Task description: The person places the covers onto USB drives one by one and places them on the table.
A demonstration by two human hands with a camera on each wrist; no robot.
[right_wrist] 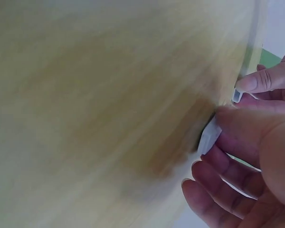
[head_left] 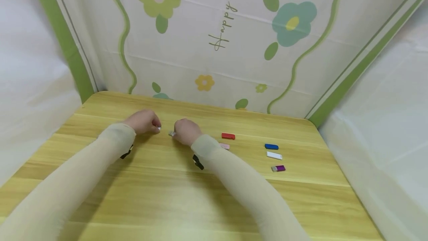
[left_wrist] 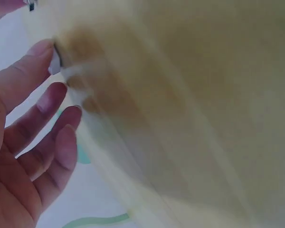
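Note:
In the head view my left hand [head_left: 143, 121] pinches a small white cap [head_left: 159, 128] just above the wooden table. The left wrist view shows the cap [left_wrist: 55, 64] between thumb and index finger, the other fingers loosely bent. To its right, my right hand [head_left: 188, 132] pinches a white USB stick [right_wrist: 210, 135], whose metal plug [head_left: 172, 133] points left toward the cap. A small gap separates plug and cap. Most of the stick is hidden by the fingers in the head view.
Right of my hands lie a red USB stick [head_left: 228, 136] and a pink one [head_left: 224, 146], partly behind my right sleeve. Farther right are blue [head_left: 271, 146], white [head_left: 274, 155] and purple [head_left: 278, 168] sticks. A flowered curtain [head_left: 187, 55] hangs behind the table [head_left: 160, 196].

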